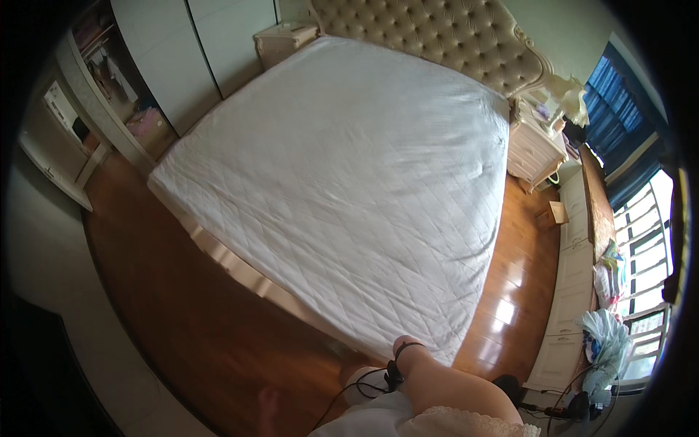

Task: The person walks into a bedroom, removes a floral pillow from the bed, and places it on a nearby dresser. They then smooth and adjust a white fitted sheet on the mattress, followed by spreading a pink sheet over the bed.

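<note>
A mattress (338, 164) in a white quilted cover lies before me on a bed frame (240, 267). Its cover is wrinkled towards the near right corner. My right arm reaches over that corner, and my right hand (406, 342) is at the mattress edge, mostly hidden beyond the wrist. A black strap (409, 345) circles the wrist, with a black cable (333, 401) trailing from it. Low in the picture, my left hand (267, 404) is a blur over the wooden floor, apart from the bed. Its fingers cannot be made out.
A tufted headboard (431, 38) stands at the far end between two nightstands (284, 41), the right one bearing a lamp (568, 101). An open wardrobe (109, 82) is at left. Along the window, cabinets (568, 273) carry plastic bags (609, 333); a small box (556, 213) sits near them.
</note>
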`<control>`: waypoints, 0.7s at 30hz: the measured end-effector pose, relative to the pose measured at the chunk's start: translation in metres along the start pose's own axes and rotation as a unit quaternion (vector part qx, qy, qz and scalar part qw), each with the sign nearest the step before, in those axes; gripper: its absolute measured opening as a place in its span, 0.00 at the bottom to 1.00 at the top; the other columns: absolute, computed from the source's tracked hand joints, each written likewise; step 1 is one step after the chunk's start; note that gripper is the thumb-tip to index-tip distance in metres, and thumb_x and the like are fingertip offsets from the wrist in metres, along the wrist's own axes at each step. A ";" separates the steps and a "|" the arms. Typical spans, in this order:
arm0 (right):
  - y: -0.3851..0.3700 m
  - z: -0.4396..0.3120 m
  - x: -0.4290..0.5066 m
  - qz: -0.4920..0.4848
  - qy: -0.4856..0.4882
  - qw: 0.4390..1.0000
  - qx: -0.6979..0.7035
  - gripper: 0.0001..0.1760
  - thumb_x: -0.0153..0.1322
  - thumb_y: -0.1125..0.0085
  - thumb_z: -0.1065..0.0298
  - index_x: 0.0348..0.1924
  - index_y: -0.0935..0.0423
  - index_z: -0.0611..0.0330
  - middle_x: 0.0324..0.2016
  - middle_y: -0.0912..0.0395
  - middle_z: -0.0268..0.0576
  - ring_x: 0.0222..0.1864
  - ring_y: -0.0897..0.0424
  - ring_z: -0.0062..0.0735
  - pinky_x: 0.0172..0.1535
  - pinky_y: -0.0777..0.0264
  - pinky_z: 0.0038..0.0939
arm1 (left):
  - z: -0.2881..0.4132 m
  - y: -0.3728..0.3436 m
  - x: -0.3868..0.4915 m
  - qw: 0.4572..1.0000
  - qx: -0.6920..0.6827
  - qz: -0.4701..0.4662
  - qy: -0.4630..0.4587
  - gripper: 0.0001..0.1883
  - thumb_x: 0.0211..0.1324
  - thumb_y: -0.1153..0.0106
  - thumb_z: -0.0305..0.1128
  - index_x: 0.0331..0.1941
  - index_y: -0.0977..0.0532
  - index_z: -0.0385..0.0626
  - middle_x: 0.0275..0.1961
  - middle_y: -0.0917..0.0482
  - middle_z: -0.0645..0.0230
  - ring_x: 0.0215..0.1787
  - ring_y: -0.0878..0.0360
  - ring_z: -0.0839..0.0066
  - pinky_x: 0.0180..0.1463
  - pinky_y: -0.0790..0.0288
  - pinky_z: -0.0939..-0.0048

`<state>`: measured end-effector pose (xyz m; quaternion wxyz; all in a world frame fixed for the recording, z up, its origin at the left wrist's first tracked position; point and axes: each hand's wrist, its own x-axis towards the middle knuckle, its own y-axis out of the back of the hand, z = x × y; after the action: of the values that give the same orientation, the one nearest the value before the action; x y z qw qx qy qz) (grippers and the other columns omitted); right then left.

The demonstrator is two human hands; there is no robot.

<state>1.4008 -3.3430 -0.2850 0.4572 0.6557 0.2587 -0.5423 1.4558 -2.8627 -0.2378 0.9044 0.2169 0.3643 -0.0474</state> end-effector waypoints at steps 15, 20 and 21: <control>0.318 -0.567 -0.023 0.109 0.555 0.824 0.042 0.10 0.61 0.45 0.69 0.36 0.26 0.56 0.37 0.25 0.46 0.41 0.26 0.40 0.40 0.31 0.34 | 0.012 0.390 0.166 0.960 -0.170 0.164 0.152 0.16 0.52 0.45 0.32 0.44 0.31 0.41 0.38 0.26 0.63 0.37 0.28 0.72 0.38 0.33 0.72; 0.373 -0.686 -0.019 0.055 0.447 0.893 -0.012 0.19 0.63 0.44 0.62 0.45 0.28 0.59 0.40 0.25 0.38 0.42 0.27 0.32 0.41 0.30 0.33 | 0.058 0.504 0.236 0.959 -0.169 0.175 0.143 0.13 0.52 0.46 0.31 0.42 0.30 0.41 0.35 0.26 0.63 0.33 0.28 0.73 0.33 0.34 0.73; 0.383 -0.699 -0.014 -0.016 0.434 0.893 0.117 0.23 0.64 0.44 0.60 0.49 0.30 0.61 0.42 0.26 0.36 0.43 0.27 0.28 0.42 0.30 0.31 | 0.087 0.522 0.271 0.967 -0.153 0.175 0.102 0.13 0.52 0.46 0.31 0.42 0.30 0.41 0.34 0.26 0.63 0.32 0.28 0.73 0.33 0.35 0.73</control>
<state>2.0481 -2.8975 -0.1544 0.2108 0.8704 0.3763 -0.2376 1.8370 -2.4097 -0.1794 0.8790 0.1403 0.4142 0.1901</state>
